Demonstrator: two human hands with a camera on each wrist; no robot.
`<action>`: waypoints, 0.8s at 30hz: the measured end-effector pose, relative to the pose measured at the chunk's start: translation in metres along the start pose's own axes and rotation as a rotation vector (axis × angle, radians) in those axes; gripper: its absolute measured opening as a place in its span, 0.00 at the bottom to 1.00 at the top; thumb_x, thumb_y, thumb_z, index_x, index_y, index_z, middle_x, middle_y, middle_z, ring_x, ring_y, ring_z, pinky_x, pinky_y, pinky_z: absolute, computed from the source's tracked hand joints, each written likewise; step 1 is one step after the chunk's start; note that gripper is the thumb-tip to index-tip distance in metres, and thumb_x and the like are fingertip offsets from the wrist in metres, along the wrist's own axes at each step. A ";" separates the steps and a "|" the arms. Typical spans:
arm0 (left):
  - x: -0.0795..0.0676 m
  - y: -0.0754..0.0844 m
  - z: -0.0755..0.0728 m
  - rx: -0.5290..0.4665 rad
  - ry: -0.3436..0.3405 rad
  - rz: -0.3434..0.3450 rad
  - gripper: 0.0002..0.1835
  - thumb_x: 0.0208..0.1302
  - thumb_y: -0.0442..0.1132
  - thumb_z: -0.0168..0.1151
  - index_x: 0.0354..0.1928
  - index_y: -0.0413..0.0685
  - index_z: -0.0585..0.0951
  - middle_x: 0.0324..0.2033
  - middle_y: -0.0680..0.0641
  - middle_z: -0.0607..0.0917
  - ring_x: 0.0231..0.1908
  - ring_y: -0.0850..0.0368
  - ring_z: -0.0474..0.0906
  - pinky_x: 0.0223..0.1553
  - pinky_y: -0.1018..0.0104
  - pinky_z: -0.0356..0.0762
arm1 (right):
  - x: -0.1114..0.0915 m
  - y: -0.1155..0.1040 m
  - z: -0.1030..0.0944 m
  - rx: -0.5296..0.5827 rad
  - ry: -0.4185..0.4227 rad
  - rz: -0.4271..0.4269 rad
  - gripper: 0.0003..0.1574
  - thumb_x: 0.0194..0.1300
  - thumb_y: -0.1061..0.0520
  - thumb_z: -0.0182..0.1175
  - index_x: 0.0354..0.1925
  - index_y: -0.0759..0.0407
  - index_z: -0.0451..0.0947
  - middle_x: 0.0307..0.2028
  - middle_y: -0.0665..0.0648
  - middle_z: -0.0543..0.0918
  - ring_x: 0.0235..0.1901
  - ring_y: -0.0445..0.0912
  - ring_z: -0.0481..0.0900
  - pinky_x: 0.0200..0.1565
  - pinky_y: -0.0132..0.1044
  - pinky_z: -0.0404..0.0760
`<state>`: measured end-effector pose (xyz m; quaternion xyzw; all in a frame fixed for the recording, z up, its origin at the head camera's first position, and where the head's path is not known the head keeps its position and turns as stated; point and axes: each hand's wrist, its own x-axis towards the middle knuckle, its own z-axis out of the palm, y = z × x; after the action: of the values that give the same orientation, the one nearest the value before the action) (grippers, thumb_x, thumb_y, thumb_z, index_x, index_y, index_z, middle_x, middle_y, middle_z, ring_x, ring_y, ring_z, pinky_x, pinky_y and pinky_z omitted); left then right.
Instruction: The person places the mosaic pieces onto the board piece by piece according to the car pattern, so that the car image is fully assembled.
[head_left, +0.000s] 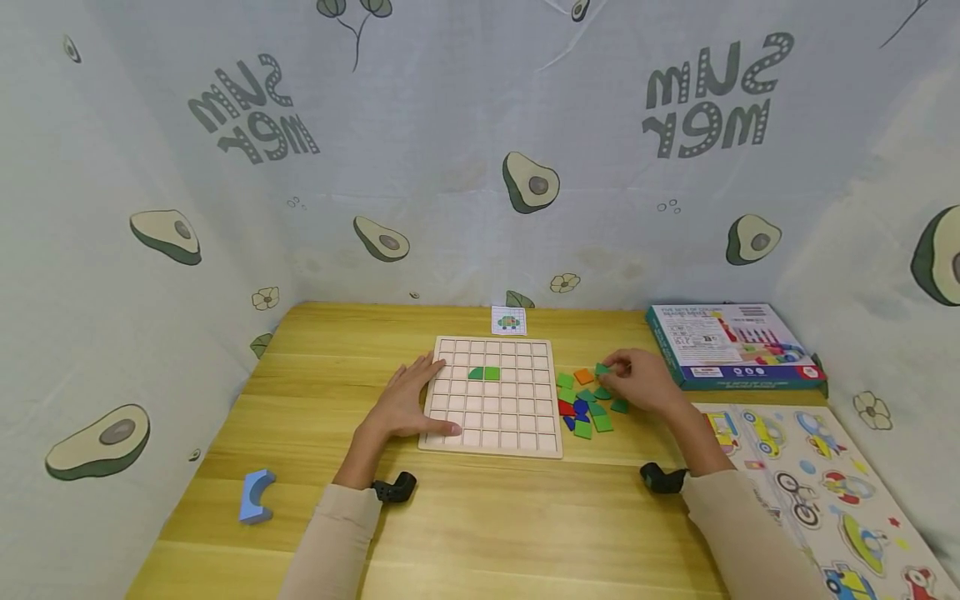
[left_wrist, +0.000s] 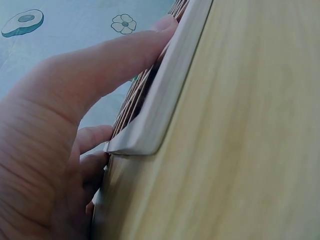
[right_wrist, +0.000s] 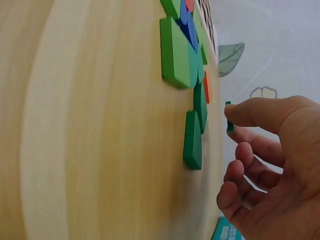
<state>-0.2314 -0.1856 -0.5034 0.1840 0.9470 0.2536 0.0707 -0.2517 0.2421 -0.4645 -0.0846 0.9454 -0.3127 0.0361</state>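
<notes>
In the head view my left hand (head_left: 403, 400) lies spread at the left side of a pale wooden grid board (head_left: 517, 446). Its thumb rests on the board's front part, and the other fingers touch the left edge. A green quarter-round tile (head_left: 476, 373) and a light green square tile (head_left: 492, 373) sit side by side in the grid. To the right of the board, my right hand (head_left: 637, 379) pinches a small dark green tile (right_wrist: 229, 117) between thumb and index finger. That tile is raised above a loose pile of green, blue, red and orange tiles (head_left: 602, 423).
A small pattern card (head_left: 508, 321) stands behind the board. At the back right lies a boxed set (head_left: 738, 346), with a picture puzzle board (head_left: 813, 492) in front of it. A blue arch block (head_left: 257, 497) is on the table's left. Patterned cloth (head_left: 450, 183) hangs behind.
</notes>
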 end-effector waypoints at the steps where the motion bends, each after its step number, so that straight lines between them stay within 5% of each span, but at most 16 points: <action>1: 0.000 0.000 0.000 0.001 -0.001 -0.002 0.67 0.43 0.71 0.76 0.82 0.52 0.56 0.82 0.44 0.50 0.83 0.46 0.44 0.82 0.44 0.38 | 0.000 -0.002 0.001 0.001 0.005 0.002 0.21 0.70 0.52 0.66 0.53 0.66 0.83 0.36 0.58 0.80 0.35 0.49 0.75 0.37 0.38 0.75; 24: -0.007 0.014 -0.013 -0.067 -0.052 -0.035 0.66 0.45 0.64 0.81 0.81 0.45 0.57 0.82 0.40 0.50 0.82 0.39 0.45 0.81 0.43 0.45 | 0.017 -0.056 0.050 0.119 0.004 -0.107 0.15 0.68 0.56 0.66 0.48 0.65 0.83 0.33 0.56 0.79 0.32 0.47 0.72 0.36 0.37 0.74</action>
<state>-0.2235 -0.1830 -0.4847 0.1717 0.9389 0.2789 0.1059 -0.2544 0.1659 -0.4717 -0.1319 0.9193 -0.3702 0.0223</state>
